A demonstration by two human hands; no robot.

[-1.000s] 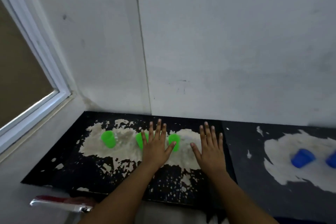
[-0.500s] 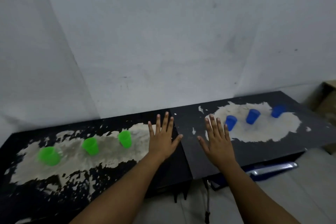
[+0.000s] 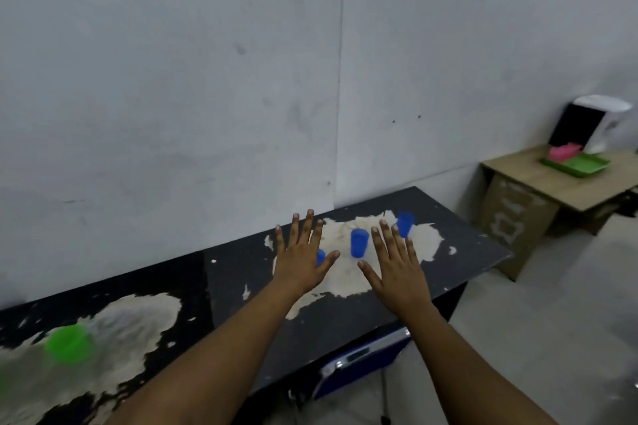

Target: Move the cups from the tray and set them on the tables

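Observation:
Both my hands are stretched out flat over the right black table [image 3: 459, 238], fingers spread, holding nothing. My left hand [image 3: 301, 254] partly covers one blue cup [image 3: 320, 256]. A second blue cup [image 3: 359, 242] stands upside down between my hands. My right hand [image 3: 395, 262] hides the lower part of a third blue cup [image 3: 405, 221]. On the left black table [image 3: 193, 286] a green cup [image 3: 70, 343] sits near the frame's left edge. A green tray [image 3: 580, 166] with a pink item lies on a far wooden desk [image 3: 559, 183].
A grey wall runs behind both tables. A blue case with a metal edge [image 3: 362, 360] sits under the right table. A white and black appliance [image 3: 590, 122] stands at the back of the wooden desk. Grey floor lies to the right.
The view has swung right, from the green cups on the left table to the blue cups on the right table. Both hands stay flat and spread in front of me.

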